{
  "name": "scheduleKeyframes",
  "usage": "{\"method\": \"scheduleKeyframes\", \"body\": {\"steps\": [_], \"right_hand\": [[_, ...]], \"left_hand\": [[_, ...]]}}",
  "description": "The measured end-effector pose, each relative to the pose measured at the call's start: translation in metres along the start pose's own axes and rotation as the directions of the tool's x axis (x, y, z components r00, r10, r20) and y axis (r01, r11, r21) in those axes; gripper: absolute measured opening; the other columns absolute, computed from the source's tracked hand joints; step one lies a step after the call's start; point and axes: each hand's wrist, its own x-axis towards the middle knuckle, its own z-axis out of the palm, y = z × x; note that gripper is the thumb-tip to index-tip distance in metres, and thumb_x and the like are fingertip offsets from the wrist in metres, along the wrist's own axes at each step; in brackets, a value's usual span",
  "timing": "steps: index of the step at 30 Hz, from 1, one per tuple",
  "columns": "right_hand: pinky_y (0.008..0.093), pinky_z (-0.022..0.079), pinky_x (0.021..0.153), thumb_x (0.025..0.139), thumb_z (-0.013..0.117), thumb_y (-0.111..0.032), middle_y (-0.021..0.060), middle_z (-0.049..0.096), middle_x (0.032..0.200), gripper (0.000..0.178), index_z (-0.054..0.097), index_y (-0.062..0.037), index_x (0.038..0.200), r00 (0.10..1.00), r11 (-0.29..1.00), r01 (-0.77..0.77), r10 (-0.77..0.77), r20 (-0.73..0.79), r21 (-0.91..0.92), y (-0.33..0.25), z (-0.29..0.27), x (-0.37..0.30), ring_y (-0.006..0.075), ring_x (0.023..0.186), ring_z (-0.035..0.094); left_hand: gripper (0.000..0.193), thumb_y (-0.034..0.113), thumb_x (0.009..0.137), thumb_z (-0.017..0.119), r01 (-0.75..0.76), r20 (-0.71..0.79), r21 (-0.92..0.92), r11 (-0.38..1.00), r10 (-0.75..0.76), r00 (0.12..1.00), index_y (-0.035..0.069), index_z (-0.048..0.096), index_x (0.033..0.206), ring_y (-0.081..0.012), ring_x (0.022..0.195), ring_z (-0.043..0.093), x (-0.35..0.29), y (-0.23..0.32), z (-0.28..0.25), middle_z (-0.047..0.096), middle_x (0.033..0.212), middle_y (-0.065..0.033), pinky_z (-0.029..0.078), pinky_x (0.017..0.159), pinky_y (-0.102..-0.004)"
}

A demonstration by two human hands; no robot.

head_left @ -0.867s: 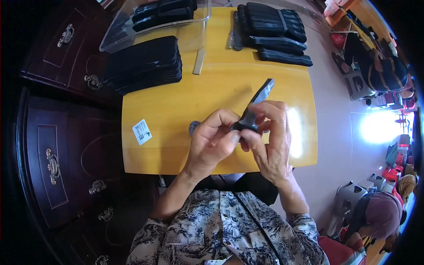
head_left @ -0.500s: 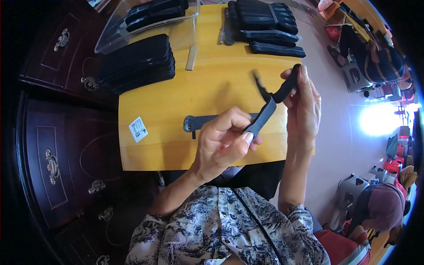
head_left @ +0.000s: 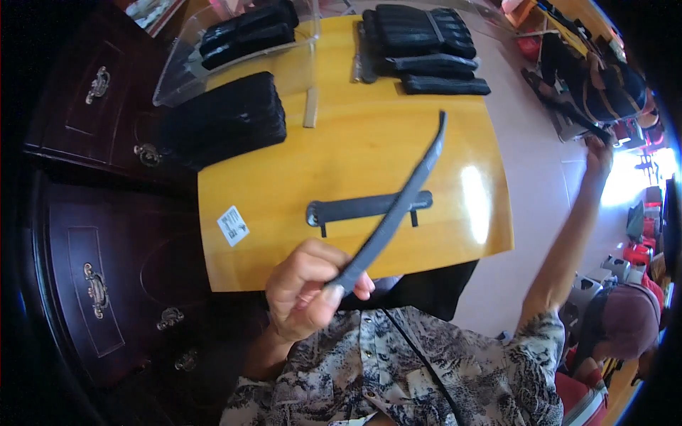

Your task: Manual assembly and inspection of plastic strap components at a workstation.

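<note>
My left hand (head_left: 307, 290) pinches the lower end of a long dark grey fabric strap (head_left: 396, 206) between thumb and fingers. The strap slants up to the right above the table, its far end free. Out to the right, past the table edge, my right hand (head_left: 600, 156) is closed on the end of a narrow black strip (head_left: 574, 117). Under the raised strap a second dark strap (head_left: 355, 207) lies flat on the yellow table (head_left: 334, 149). It has a round metal piece at its left end and two short tabs along its near edge.
A tall black stack (head_left: 234, 121) stands at the table's left. Behind it is a clear plastic bin (head_left: 302, 53) with black bundles. More black bundles (head_left: 423, 35) lie far right. A flat tan piece (head_left: 310, 106) and a white label (head_left: 233, 226) rest nearby. Dark drawers (head_left: 92, 291) border the left; other people sit right.
My hands have moved apart: the right swung far out to the right with the black strip, while the left drew down and left. The grey strap, bent before, now stretches out long.
</note>
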Motion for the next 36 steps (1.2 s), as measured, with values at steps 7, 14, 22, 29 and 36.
{"method": "scheduleKeyframes", "body": {"steps": [7,14,22,29,36], "right_hand": [[0.0182,0.035,0.050,0.100,0.053,-0.028,0.0053,0.059,0.097,0.031,0.055,-0.0038,0.119,1.000,1.000,-0.026,0.026,-0.013,0.017,-0.025,0.095,-0.179,0.0065,0.068,0.044],[0.0179,0.035,0.049,0.101,0.051,-0.028,0.0120,0.063,0.099,0.032,0.056,0.0002,0.116,1.000,0.998,0.000,0.000,0.008,0.065,-0.042,0.119,-0.250,0.0068,0.062,0.040],[0.0174,0.036,0.043,0.101,0.051,-0.025,0.0162,0.063,0.103,0.034,0.053,0.0028,0.120,0.992,0.968,-0.029,-0.003,0.127,0.249,-0.056,0.134,-0.309,0.0077,0.058,0.043],[0.0232,0.055,0.058,0.100,0.052,-0.023,0.0168,0.063,0.112,0.036,0.053,0.0027,0.124,0.998,0.987,0.039,-0.046,-0.038,-0.154,-0.027,0.191,-0.362,0.0184,0.082,0.069],[0.0325,0.057,0.079,0.096,0.051,-0.001,0.0153,0.064,0.105,0.021,0.061,0.0039,0.114,0.984,0.968,-0.042,0.083,0.155,-0.247,0.020,0.253,-0.418,0.0238,0.094,0.068]], "left_hand": [[0.012,0.009,0.100,0.046,0.280,-0.426,0.092,0.956,-0.217,0.878,-0.002,0.048,0.104,-0.0258,0.091,0.067,0.045,-0.037,-0.035,0.063,0.107,-0.0192,0.055,0.080,-0.0365],[0.011,0.013,0.100,0.049,0.264,-0.467,-0.063,0.962,-0.262,0.845,0.003,0.049,0.096,-0.0295,0.094,0.067,0.086,-0.096,-0.089,0.064,0.103,-0.0212,0.054,0.088,-0.0376],[0.019,0.016,0.100,0.049,0.356,-0.471,-0.048,0.933,-0.335,0.816,-0.001,0.051,0.107,-0.0328,0.103,0.064,0.091,-0.101,-0.098,0.064,0.107,-0.0253,0.052,0.094,-0.0391],[0.067,0.014,0.100,0.049,0.320,-0.465,0.152,0.935,-0.218,0.858,0.002,0.006,0.150,-0.0306,0.100,0.064,0.069,-0.086,-0.064,0.059,0.114,-0.0254,0.052,0.090,-0.0377],[0.027,0.013,0.100,0.050,0.503,-0.184,0.120,0.856,-0.479,0.858,-0.003,0.053,0.121,-0.0212,0.101,0.065,0.041,-0.076,0.024,0.063,0.110,-0.0172,0.053,0.085,-0.0306]]}}
